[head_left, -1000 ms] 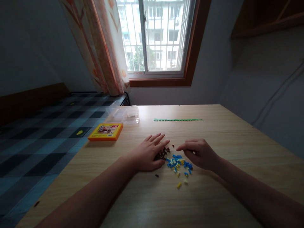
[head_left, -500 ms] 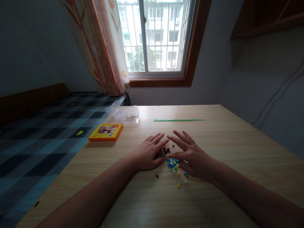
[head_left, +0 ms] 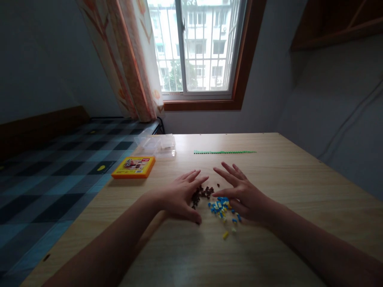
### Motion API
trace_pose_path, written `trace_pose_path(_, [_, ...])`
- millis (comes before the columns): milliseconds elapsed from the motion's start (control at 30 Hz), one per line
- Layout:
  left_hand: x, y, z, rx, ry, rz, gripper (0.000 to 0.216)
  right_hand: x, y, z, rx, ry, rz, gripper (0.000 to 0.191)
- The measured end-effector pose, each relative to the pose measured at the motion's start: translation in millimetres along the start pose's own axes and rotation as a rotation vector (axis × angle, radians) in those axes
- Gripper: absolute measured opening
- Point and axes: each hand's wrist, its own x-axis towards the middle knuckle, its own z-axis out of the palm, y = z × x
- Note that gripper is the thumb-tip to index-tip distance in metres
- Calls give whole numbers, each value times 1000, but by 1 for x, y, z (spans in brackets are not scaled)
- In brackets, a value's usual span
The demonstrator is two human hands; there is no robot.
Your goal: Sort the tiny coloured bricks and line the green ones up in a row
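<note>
Small dark brown building bricks (head_left: 206, 192) lie heaped on the wooden table (head_left: 179, 255). Curved around the left side of that heap is my left hand (head_left: 179, 197), fingers spread, its thumb low by the table. A loose pile of blue, white and yellow bricks (head_left: 220, 206) sits just right of and below the brown ones. My right hand (head_left: 243, 195) hovers over the right edge of this pile with its fingers apart, holding nothing. One yellow brick (head_left: 225, 235) lies apart, nearer to me. A single brown brick (head_left: 218, 185) rests between the hands.
A long row of small green bricks (head_left: 224, 152) stretches across the far part of the table. At the left edge are an orange and yellow box (head_left: 133, 167) and a clear plastic case (head_left: 158, 145). A checked bed (head_left: 60, 171) adjoins on the left.
My left hand has shifted left and toward me, its thumb now over the spot of the stray brown brick. More brown bricks show. The right hand has moved slightly, uncovering more blue bricks.
</note>
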Motion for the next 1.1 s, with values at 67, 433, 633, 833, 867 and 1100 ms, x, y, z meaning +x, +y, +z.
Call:
trace_pose_path(67, [-1, 2, -1, -6, -45, -14, 126, -1, 7, -1, 18, 98, 40, 48])
trace_pose_path(433, [8, -16, 15, 3, 40, -32, 84, 1, 24, 0, 179, 448, 229, 37])
trace_pose_path(633, [11, -22, 14, -61, 84, -4, 81, 2, 27, 1, 159, 426, 233, 38])
trace_pose_path(833, [2, -34, 1, -115, -35, -50, 112, 2, 32, 4, 173, 397, 273, 38])
trace_pose_path(867, [1, -35, 0, -103, -46, -55, 113, 2, 33, 5, 180, 387, 287, 38])
trace_pose_path(1100, [9, -33, 14, -17, 15, -72, 90, 1, 38, 14, 208, 336, 366, 39])
